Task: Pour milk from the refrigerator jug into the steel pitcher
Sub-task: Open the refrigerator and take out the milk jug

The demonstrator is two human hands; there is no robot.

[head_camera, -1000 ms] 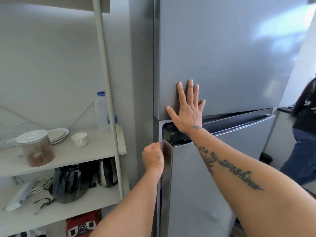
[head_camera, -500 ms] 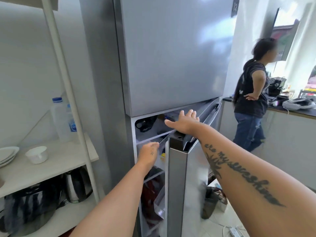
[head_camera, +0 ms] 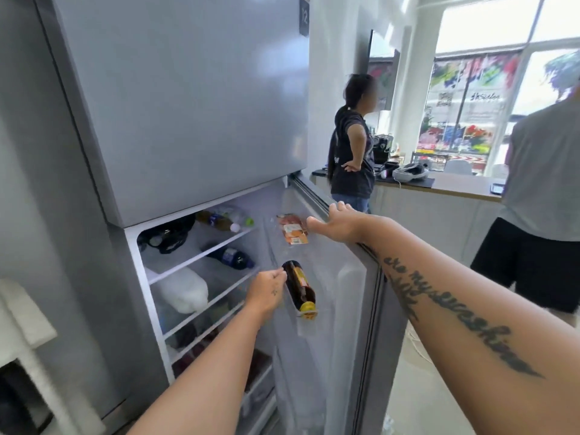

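We are holding the door [head_camera: 345, 340] open with our right grip [head_camera: 333, 223] lying flat on its top. Our left grip [head_camera: 266, 291] is curled, holding nothing. It is nearer the jug [head_camera: 183, 291], which is lying on its side on a shelf [head_camera: 219, 298], just to the left of that grip.

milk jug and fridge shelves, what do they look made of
Milk jug: probably plastic, white and translucent with a dull finish and soft rounded shoulders. Fridge shelves: likely clear glass or plastic with white trim; the look leaves it open.
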